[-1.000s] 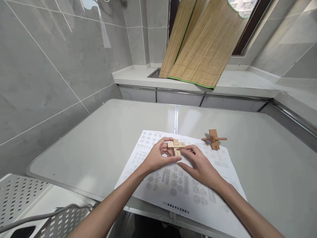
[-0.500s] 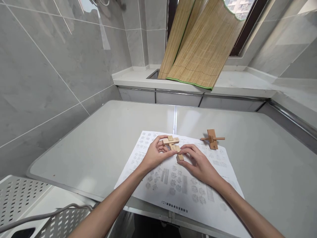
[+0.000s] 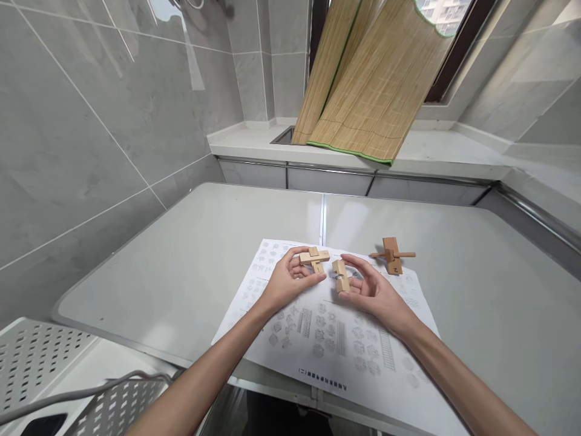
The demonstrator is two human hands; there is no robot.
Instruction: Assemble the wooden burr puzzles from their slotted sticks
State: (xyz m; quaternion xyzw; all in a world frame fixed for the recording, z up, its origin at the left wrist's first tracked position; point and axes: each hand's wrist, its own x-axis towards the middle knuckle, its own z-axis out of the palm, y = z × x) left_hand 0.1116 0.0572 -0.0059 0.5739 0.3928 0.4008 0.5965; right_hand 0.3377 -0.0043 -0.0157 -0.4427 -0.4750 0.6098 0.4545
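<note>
My left hand [image 3: 289, 275] is closed on a few light wooden puzzle pieces [image 3: 314, 258] joined crosswise. A single notched wooden puzzle piece [image 3: 340, 277] stands between the thumb and fingers of my right hand [image 3: 370, 287], its notch facing left. A small gap separates it from the joined pieces. Beneath both hands lies a printed sheet [image 3: 290, 357] with rows of small diagrams, its title upside down to me. To the right, at the sheet's far edge, is a darker brown wooden assembly [image 3: 392, 257] of crossed parts marked with a 2.
The sheet lies on a pale grey table [image 3: 181, 260] with a seam down its middle. A white perforated rack [image 3: 40, 351] with a grey cable [image 3: 91, 390] is at the lower left. Beyond the table, a bamboo mat [image 3: 367, 91] hangs over a white counter [image 3: 245, 142].
My right hand has moved right, drawing the notched puzzle piece away from the pieces in my left hand. The piece now shows its notch. My left hand has barely moved.
</note>
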